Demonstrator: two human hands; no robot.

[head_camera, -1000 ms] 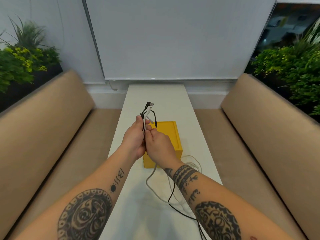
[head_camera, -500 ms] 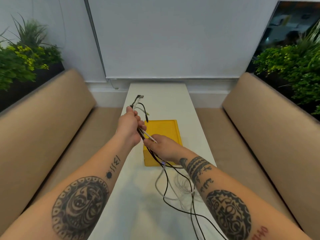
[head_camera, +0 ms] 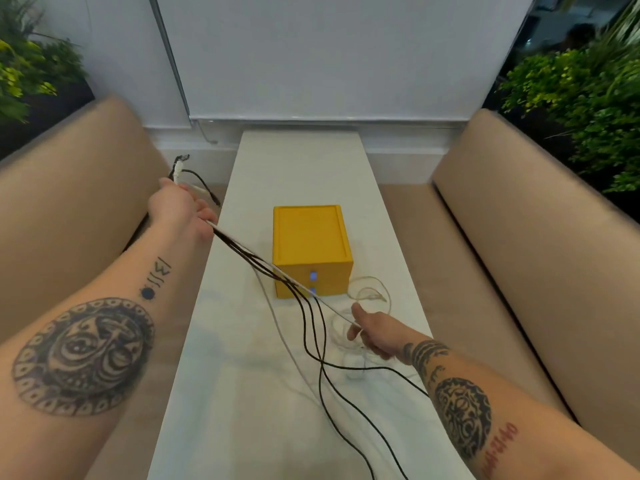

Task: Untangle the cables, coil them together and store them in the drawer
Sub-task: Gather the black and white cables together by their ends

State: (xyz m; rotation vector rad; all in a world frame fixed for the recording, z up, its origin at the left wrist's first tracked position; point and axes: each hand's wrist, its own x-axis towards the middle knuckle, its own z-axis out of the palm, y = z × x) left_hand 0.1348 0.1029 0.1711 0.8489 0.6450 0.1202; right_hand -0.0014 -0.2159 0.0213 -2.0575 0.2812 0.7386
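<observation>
Yellow drawer box (head_camera: 309, 237) seemingly closed, contents unseen; cables (head_camera: 235, 242) in left grip (head_camera: 180, 213)

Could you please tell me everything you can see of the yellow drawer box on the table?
The yellow drawer box is a small, matte, plastic-looking block standing upright near the middle of the white table. Its top is a recessed panel with a raised rim. Its front, facing the person, shows two stacked drawers, both shut, each with a small pale bluish knob. The stretched cables cross before its lower left corner; contact cannot be told.
</observation>
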